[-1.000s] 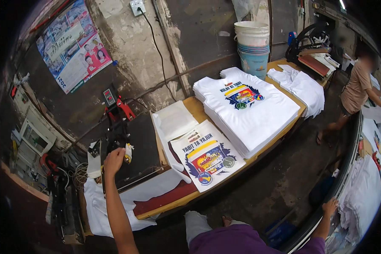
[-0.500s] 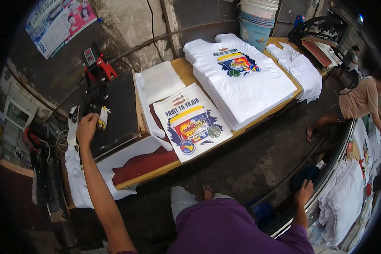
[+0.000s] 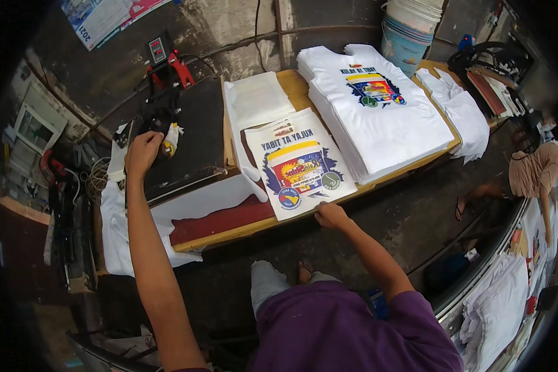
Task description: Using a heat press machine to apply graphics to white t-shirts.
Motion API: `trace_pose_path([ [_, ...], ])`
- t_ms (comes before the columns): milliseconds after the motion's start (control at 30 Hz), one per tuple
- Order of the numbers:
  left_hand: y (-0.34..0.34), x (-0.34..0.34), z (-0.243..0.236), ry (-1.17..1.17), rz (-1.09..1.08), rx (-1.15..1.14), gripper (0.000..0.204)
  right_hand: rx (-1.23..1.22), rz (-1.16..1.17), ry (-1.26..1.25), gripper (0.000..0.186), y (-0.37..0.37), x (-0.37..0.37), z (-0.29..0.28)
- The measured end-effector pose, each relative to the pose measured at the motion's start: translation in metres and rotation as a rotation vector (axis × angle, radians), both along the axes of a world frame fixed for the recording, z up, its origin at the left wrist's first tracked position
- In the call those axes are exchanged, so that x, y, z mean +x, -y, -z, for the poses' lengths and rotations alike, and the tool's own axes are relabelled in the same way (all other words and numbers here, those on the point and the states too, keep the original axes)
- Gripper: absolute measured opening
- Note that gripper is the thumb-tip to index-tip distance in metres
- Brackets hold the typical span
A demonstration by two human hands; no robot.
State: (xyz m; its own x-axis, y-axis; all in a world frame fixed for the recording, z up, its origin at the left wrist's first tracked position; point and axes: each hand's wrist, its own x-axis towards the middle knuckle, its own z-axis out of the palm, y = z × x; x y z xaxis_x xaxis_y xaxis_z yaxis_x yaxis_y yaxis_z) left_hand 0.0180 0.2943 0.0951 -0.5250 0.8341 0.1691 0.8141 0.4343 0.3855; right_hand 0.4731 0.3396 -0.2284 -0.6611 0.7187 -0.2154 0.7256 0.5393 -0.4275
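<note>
My left hand (image 3: 144, 152) is closed at the left side of a black heat press (image 3: 189, 130), beside a white and yellow wrapped piece (image 3: 172, 140) on it. What its fingers hold is hidden. My right hand (image 3: 332, 216), fingers curled, is at the near edge of a printed transfer sheet (image 3: 304, 164) with a mirrored colour design. Whether it grips that sheet cannot be made out. White fabric (image 3: 211, 201) lies under the press and drapes over the table's front. Behind the transfer sheets rests a blank pale sheet (image 3: 260, 96).
A tall stack of printed white T-shirts (image 3: 409, 136) stands on the wooden table, with more white garments (image 3: 456, 115) farther right. Buckets (image 3: 406, 43) stand behind. At the right, a person (image 3: 536, 170) bends by another table piled with white shirts (image 3: 496, 304). Cables (image 3: 96, 170) hang left.
My right hand has come from the lower right to the transfer sheet's near edge. My left hand stays by the press. The view has shifted, so the table appears farther right.
</note>
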Motion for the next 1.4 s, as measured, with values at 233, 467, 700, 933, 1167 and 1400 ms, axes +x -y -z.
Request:
trace_pose_path([
  [233, 0.001, -0.024, 0.014, 0.044, -0.004, 0.005, 0.039, -0.109, 0.122, 0.041, 0.029, 0.054, 0.071, 0.030],
  [467, -0.001, -0.013, 0.007, -0.022, -0.107, -0.045, 0.039, -0.367, 0.064, 0.547, 0.032, 0.110, 0.167, 0.064],
  [700, 0.002, 0.001, 0.001, -0.056, -0.142, -0.068, 0.039, -0.020, 0.033, 0.034, 0.024, 0.041, 0.030, 0.039],
  [933, -0.001, 0.002, 0.000, -0.033, -0.115, -0.069, 0.039, 0.093, 0.100, 0.006, 0.022, 0.009, -0.038, 0.028],
  [1167, -0.002, -0.008, 0.002, -0.032, -0.097, -0.053, 0.037, 0.143, 0.228, -0.073, 0.017, 0.021, -0.034, 0.006],
  [1400, -0.003, -0.004, 0.003, -0.049, -0.101, -0.012, 0.035, 0.517, 0.049, -0.056, 0.053, 0.011, -0.036, 0.002],
])
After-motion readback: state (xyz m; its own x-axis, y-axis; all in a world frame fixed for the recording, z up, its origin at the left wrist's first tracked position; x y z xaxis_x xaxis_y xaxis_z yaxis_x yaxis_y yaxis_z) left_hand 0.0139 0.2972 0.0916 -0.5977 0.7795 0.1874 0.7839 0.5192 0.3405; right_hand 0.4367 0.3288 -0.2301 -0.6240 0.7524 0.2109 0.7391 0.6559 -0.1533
